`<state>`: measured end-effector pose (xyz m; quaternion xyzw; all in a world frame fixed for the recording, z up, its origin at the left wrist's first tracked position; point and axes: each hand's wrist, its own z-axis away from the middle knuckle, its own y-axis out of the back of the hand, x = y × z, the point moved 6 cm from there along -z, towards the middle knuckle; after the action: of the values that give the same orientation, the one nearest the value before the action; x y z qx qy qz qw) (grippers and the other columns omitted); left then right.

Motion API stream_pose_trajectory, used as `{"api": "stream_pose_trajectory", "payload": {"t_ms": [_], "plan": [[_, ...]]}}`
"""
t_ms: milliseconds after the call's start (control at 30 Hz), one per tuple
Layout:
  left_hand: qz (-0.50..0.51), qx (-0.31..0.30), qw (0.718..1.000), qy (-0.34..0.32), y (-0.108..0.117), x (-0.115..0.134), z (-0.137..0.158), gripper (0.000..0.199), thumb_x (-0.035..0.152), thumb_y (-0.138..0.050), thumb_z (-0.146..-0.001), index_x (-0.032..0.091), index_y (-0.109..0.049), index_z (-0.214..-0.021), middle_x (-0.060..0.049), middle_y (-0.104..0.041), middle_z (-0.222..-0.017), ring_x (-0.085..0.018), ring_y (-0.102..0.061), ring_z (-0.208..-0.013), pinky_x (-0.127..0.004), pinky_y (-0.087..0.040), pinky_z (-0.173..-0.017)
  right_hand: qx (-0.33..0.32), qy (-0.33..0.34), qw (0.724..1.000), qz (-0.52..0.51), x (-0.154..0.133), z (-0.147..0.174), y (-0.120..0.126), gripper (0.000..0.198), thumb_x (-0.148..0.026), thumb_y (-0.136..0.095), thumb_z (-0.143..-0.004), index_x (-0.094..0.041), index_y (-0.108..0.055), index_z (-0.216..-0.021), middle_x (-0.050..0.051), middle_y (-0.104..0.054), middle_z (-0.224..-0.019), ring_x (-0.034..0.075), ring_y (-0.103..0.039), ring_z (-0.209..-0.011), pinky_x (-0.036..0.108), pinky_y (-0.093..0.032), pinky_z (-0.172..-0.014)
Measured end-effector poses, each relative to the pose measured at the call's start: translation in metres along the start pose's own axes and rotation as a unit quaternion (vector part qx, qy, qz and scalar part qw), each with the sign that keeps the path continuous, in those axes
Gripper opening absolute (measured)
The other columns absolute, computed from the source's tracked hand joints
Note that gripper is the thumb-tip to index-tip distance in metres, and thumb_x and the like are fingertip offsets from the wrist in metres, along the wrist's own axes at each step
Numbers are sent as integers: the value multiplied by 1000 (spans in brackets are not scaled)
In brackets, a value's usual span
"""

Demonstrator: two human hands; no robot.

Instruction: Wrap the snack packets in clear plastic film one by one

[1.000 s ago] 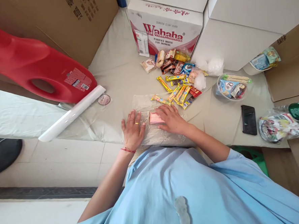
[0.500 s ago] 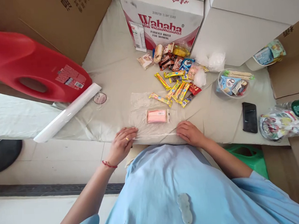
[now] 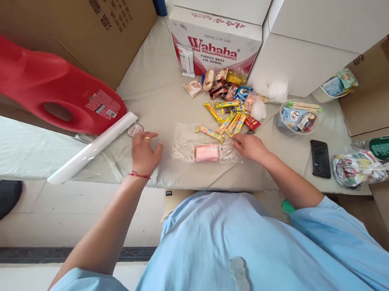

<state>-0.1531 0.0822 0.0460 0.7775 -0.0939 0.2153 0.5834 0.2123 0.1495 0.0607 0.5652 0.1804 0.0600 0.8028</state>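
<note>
A pink wrapped packet [image 3: 207, 153] lies on a sheet of clear plastic film [image 3: 183, 142] near the table's front edge. The film's near part looks folded up over the packet. My right hand [image 3: 250, 147] is closed at the film's right end, its fingertips pinching the film beside the yellow snack sticks [image 3: 210, 133]. Left of the film, my left hand [image 3: 145, 152] is raised, thumb and fingers apart, with nothing in it. Close to those fingers are a round sticker-like disc [image 3: 136, 130] and a white roll of film [image 3: 92, 148].
A red jug [image 3: 56, 90] lies at the left. Behind are small wrapped snacks [image 3: 225, 88] and a Wahaha carton [image 3: 218, 47]. On the right are a clear tub [image 3: 298, 117] of snacks, a black phone [image 3: 320, 159] and a plastic-wrapped bundle [image 3: 354, 168].
My left hand has left the film's front edge and moved up and left, fingers spreading. My right hand has moved up along the film's right side. The film's near edge now lies farther back.
</note>
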Motion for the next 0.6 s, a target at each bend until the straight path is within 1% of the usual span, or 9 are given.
{"api": "stream_pose_trajectory", "payload": {"t_ms": [67,100,133,167,267,333,433,500,600], "plan": [[2,113,993,18,29,6,19,39,36,-45,-97,21,-71,-120,-19,-66,-126,-36,-57,-125,-59,-44,-110,61,8,998,7,0,-5,21,35,-36,-46,-103,-20,-71,-124,12,-77,-112,29,-68,-98,34,-46,-77],[1,152,988,14,39,15,29,37,33,-44,-98,20,-72,-118,-18,-67,-121,-35,-58,-122,-59,-45,-108,88,20,996,9,-3,-10,31,34,-32,-45,-103,-19,-72,-120,13,-76,-112,29,-68,-100,35,-46,-81],[5,159,987,-6,43,30,38,35,30,-44,-99,20,-72,-116,-17,-69,-115,-34,-60,-118,-57,-47,-105,109,39,993,11,-8,-18,39,34,-29,-44,-103,-18,-73,-116,13,-75,-112,29,-66,-103,36,-47,-85],[19,145,988,-47,42,49,46,33,27,-43,-99,21,-73,-110,-14,-71,-106,-31,-62,-109,-54,-49,-100,123,60,991,11,-16,-28,45,34,-26,-43,-103,-17,-74,-114,13,-74,-112,29,-65,-106,37,-46,-89],[56,-11,984,-170,7,109,62,34,24,-43,-98,24,-74,-114,-10,-74,-110,-26,-64,-107,-46,-49,-95,127,115,985,18,-46,-64,50,36,-23,-42,-103,-14,-73,-119,16,-71,-120,30,-61,-113,40,-44,-98],[47,-78,979,-182,-21,133,66,37,23,-43,-99,25,-73,-121,-11,-73,-121,-27,-62,-116,-46,-46,-97,82,136,987,35,-65,-86,42,36,-29,-48,-103,-13,-69,-128,18,-69,-125,32,-59,-119,41,-44,-101],[23,-119,980,-160,-51,141,66,39,23,-44,-99,24,-72,-126,-12,-72,-128,-30,-60,-120,-47,-44,-94,-47,149,986,65,-81,-105,25,52,-46,-64,-97,-12,-65,-137,18,-72,-122,33,-60,-119,39,-46,-97],[12,-127,980,-151,-61,138,67,39,23,-44,-100,24,-71,-128,-12,-73,-129,-30,-59,-122,-47,-43,-93,-108,141,981,81,-82,-107,23,50,-46,-70,-92,-13,-70,-130,17,-74,-118,30,-65,-111,35,-47,-90],[3,-119,981,-151,-63,134,70,39,25,-43,-103,25,-70,-131,-9,-72,-134,-30,-57,-126,-47,-41,-94,-108,149,980,73,-80,-96,35,30,-31,-71,-91,-16,-77,-115,11,-77,-112,25,-69,-100,29,-46,-83]]}}
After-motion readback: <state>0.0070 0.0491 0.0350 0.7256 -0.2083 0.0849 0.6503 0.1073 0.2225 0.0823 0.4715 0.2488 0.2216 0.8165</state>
